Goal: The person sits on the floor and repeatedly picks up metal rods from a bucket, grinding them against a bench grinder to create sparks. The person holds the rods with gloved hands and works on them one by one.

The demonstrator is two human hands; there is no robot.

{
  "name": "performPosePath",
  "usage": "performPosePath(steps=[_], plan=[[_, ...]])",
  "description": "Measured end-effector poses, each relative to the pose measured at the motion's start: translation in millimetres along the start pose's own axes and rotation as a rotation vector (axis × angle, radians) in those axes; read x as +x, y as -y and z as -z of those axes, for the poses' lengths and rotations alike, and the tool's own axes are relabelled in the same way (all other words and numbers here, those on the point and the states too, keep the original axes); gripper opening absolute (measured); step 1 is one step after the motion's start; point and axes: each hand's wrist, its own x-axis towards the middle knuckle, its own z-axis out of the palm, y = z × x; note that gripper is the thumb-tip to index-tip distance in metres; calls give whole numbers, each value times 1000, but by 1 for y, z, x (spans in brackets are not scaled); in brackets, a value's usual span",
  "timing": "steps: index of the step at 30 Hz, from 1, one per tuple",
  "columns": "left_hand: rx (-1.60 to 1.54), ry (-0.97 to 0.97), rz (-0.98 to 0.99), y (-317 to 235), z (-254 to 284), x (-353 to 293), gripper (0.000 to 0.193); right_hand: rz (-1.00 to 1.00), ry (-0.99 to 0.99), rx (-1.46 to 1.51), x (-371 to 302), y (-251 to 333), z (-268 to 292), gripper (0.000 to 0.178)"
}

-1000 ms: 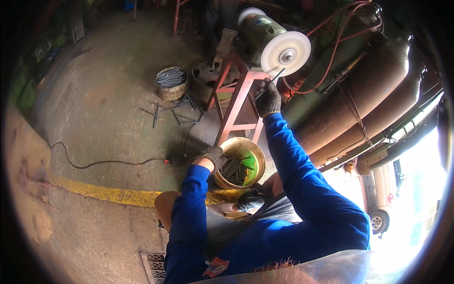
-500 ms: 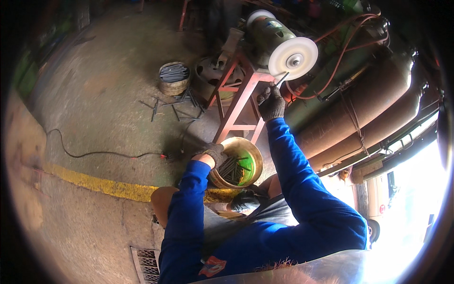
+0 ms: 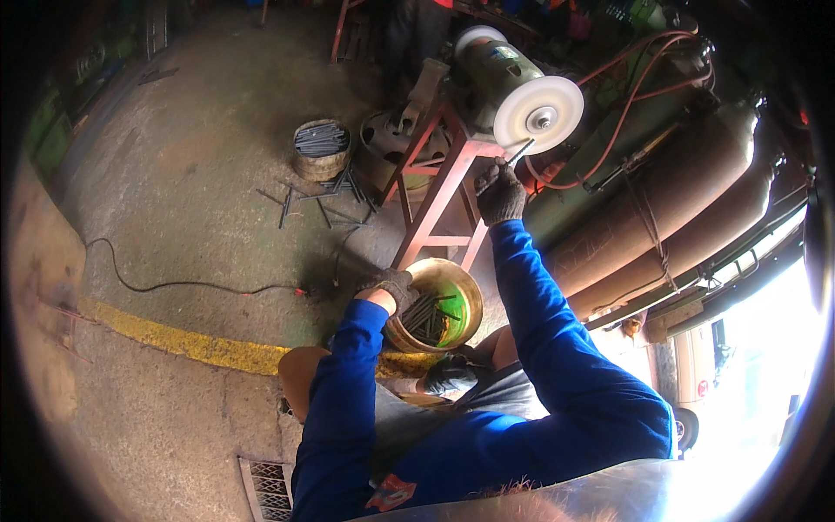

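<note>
Low in the frame, the person's blue sleeves rise from the bottom edge. Both hands wear dark work gloves.

The left hand (image 3: 393, 285) sits just left of centre, on the near rim of a yellow bucket with a green inside (image 3: 439, 304). Its grip is curled over the rim and onto the dark metal rods (image 3: 426, 315) that lie bunched inside the bucket; whether the fingers are actually clamped on a rod cannot be told from here. The bucket stands on the concrete floor (image 3: 200, 200), just beyond a yellow painted line (image 3: 183, 341) that runs across the lower left.

Farther up, right of centre, the right hand (image 3: 501, 193) is raised at the end of an outstretched arm. Its grip is closed around a thin metal rod (image 3: 519, 153), whose far tip touches the lower edge of the white buffing wheel (image 3: 537, 115) of a bench grinder (image 3: 491, 70). The grinder sits on a red steel stand (image 3: 439, 196).

Left of the stand, in the upper middle of the frame, a round container full of dark rods (image 3: 320, 148) stands on the floor, with more loose rods (image 3: 322, 200) scattered just before it. A black cable (image 3: 174, 283) snakes across the floor at mid left. At the right, long rust-brown gas cylinders (image 3: 670, 200) lie slanted, with red hoses (image 3: 626, 96) looped above them.
</note>
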Motion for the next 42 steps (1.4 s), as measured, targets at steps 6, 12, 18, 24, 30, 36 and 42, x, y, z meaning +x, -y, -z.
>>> performPosePath(steps=[6,12,18,24,30,36,42], plan=[[6,-12,5,6,-4,-3,39,-204,3,723,-9,21,-17,18],[14,22,20,3,-2,1,41,-341,30,1107,0,10,-11,19],[35,61,55,4,-6,5,44,-272,177,1272,11,-22,0,22],[-16,38,75,15,-7,0,45,-276,42,1009,1,-7,-22,24],[27,-19,-15,16,-14,4,39,-73,-2,394,-4,13,-20,24],[26,-6,17,12,-10,1,39,-299,-43,775,-2,24,-18,23],[37,26,32,1,-9,9,42,-82,-55,160,13,-22,15,19]])
